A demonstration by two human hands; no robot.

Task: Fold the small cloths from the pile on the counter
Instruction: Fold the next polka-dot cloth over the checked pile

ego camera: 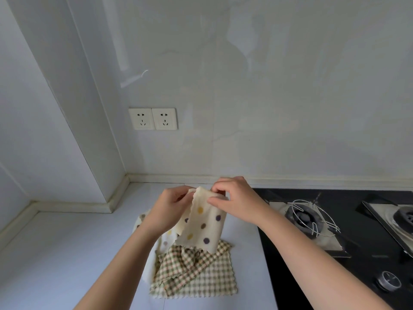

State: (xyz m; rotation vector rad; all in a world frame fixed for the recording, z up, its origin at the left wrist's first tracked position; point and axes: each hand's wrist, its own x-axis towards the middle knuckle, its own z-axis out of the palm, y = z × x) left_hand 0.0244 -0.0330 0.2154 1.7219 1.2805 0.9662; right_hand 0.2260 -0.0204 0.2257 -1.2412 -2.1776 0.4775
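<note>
A cream cloth with purple, yellow and brown dots hangs in the air above the pile. My left hand pinches its top edge on the left, and my right hand pinches the same edge on the right, close beside it. Below lies the pile on the white counter: green and brown checked cloths, crumpled on top and flat beneath, plus another cream dotted cloth partly hidden behind my left forearm.
A black gas hob with a wire pot stand and a control knob fills the right side. Two wall sockets sit above the counter's back edge. A wall corner juts out at the left.
</note>
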